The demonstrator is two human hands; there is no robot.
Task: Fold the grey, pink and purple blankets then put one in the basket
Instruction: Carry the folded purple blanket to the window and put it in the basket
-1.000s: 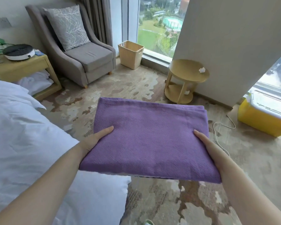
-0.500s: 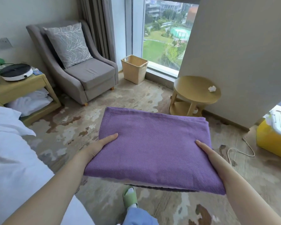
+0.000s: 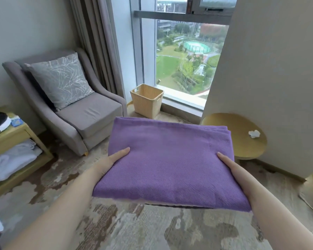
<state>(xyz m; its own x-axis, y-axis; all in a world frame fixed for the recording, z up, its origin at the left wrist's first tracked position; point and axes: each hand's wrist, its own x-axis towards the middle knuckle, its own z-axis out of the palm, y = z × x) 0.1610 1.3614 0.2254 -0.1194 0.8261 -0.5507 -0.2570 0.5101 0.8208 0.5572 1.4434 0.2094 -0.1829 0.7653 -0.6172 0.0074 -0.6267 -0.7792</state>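
Left grip point(image 3: 108, 163) and right grip point(image 3: 231, 166) each clasp one side of the folded purple blanket point(image 3: 168, 163), thumbs on top. I hold it level above the carpet point(image 3: 152, 231). The basket point(image 3: 146, 101) stands beyond, by the window point(image 3: 184, 60).

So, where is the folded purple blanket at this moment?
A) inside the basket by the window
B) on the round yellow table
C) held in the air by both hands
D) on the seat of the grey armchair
C: the purple blanket is up off the floor, gripped at its two sides by the left hand and the right hand, while the basket stands farther ahead by the window.
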